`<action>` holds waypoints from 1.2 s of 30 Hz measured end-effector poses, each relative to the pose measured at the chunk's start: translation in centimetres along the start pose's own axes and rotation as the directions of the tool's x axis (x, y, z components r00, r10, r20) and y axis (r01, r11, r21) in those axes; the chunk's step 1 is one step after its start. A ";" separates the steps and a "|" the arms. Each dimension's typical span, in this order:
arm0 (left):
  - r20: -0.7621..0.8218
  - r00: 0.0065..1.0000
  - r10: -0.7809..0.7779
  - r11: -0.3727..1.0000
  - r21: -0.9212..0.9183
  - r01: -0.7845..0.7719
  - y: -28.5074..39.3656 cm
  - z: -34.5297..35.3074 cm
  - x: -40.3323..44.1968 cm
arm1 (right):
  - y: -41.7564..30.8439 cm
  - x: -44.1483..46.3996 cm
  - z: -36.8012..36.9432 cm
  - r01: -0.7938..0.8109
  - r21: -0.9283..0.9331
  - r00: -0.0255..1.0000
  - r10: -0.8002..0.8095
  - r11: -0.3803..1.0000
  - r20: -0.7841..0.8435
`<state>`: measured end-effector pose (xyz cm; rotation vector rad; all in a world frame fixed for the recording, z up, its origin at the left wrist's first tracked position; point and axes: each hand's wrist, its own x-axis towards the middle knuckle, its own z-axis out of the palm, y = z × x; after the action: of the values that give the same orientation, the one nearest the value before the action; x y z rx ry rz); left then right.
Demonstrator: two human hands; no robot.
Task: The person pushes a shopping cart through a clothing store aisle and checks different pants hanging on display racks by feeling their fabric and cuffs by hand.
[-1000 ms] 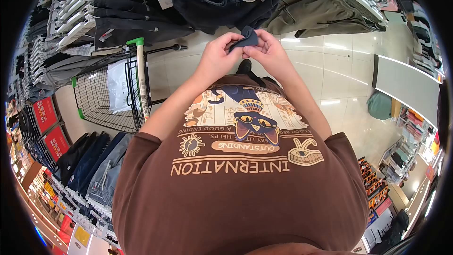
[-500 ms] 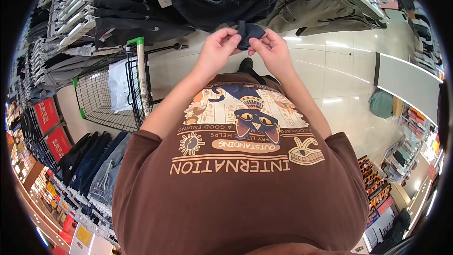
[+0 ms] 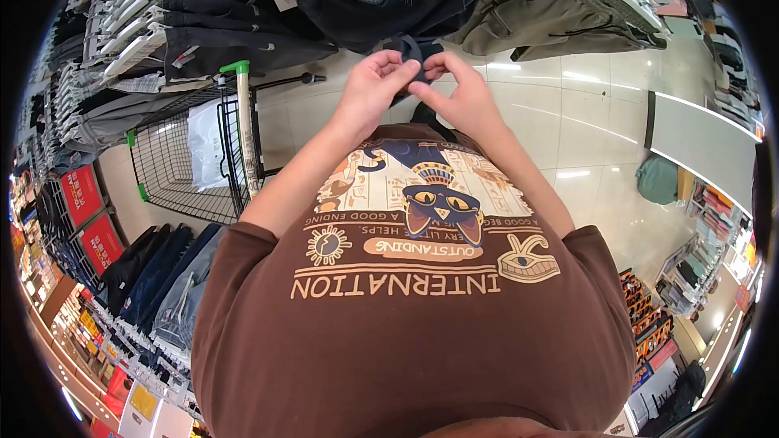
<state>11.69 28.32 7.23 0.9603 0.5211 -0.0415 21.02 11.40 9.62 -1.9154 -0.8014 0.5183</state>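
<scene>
Dark cloth piece [image 3: 413, 49] between both hands, near a hanging dark garment [image 3: 377, 12]. Left hand [image 3: 372, 89] pinching it, thumb against fingers. Right hand [image 3: 461, 94] alongside, fingers curled, thumb apart; cannot tell if gripping.

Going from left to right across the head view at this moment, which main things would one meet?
Two red rectangular signs with pale lettering → black wire shopping cart holding a white plastic bag → left hand → dark, flexible cloth piece → right hand → rounded green object.
</scene>
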 end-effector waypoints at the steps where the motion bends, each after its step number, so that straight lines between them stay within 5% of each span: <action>1: 0.035 0.999 -0.004 1.000 -0.004 0.004 -0.2 0.1 -0.1 | -0.1 -0.2 0.2 -0.015 0.027 1.000 0.014 1.000 0.019; 10: 0.052 0.998 0.045 0.998 0.050 -0.047 -0.2 0.1 -0.6 | 0.6 0.0 -0.4 -0.187 0.146 0.981 0.176 0.972 0.086; 13: 0.011 0.999 0.046 0.961 -0.274 -0.042 0.1 -0.3 -0.8 | 2.6 0.0 0.6 -0.202 0.394 0.975 0.222 0.897 -0.005; 16: 0.049 0.995 0.082 0.892 -0.449 -0.052 0.4 -0.9 -0.5 | 3.9 -0.2 0.8 -0.276 0.699 0.946 0.317 0.660 0.074; 19: 0.159 0.986 -0.048 0.716 -0.683 0.145 1.8 0.1 -1.5 | 1.6 -0.1 0.2 -0.341 0.881 0.906 0.366 0.328 0.214; 22: 0.566 0.808 0.163 0.571 -0.722 0.391 0.6 -1.7 -0.3 | 1.1 -0.4 -0.5 -0.345 0.938 0.897 0.288 -0.026 0.337; 26: 0.307 0.951 -0.033 0.709 -0.664 0.239 2.6 0.6 -2.3 | 1.7 -0.3 -2.1 -0.379 0.883 0.900 0.114 -0.276 0.421; 30: 0.365 0.930 0.039 0.847 -0.506 0.164 3.4 0.9 -3.0 | 1.3 -0.9 -3.4 -0.335 0.936 0.926 0.145 -0.107 0.348; 32: 0.399 0.914 0.071 0.926 -0.367 0.088 3.1 0.6 -2.7 | 2.6 -1.4 -3.6 -0.273 0.955 0.954 0.163 0.117 0.253; 35: 0.418 0.908 0.040 0.999 0.002 -0.045 3.3 0.4 -2.5 | 0.5 -1.1 -4.6 -0.297 0.710 0.954 0.224 0.639 0.198; 36: 0.437 0.900 -0.005 0.990 0.131 -0.057 3.8 0.9 -2.7 | -2.0 -0.7 -3.5 -0.108 0.569 0.988 0.152 0.815 -0.030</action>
<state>10.72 29.25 11.73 1.0577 0.0890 -0.2677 22.18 9.36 12.97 -1.4221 -0.3995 0.6794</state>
